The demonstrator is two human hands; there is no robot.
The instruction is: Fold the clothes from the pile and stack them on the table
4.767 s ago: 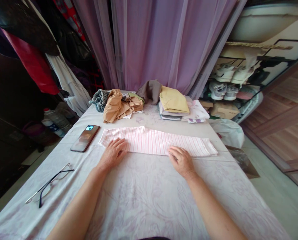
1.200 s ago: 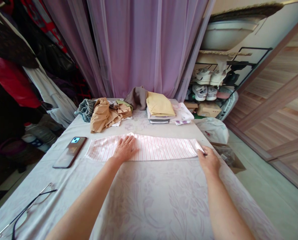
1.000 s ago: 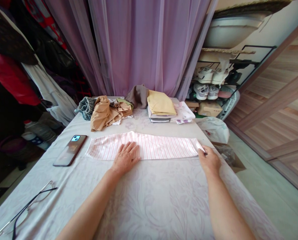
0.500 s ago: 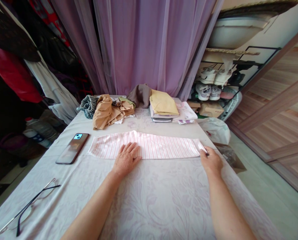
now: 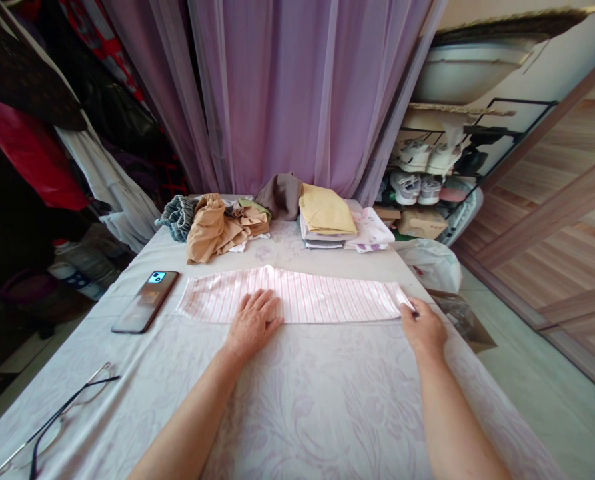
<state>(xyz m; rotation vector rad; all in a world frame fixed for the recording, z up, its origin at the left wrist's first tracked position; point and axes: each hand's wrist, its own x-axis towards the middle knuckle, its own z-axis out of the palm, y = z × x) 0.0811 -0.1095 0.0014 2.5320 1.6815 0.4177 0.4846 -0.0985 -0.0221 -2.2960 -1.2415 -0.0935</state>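
A pink-and-white striped garment, folded lengthwise into a long strip that looks like a pair of trousers, lies across the table. My left hand rests flat on its near edge, left of the middle, with the fingers stretched out. At the strip's right end, my right hand pinches the edge of the cloth between thumb and fingers. That end is raised slightly at the pinch.
Crumpled clothes lie at the back left, beside a stack of folded clothes. A phone and eyeglasses lie on the left of the cloth-covered table. Shoes stand on a rack at right.
The view has tilted very slightly, so everything sits a little lower. Both hands keep their places on the striped garment.
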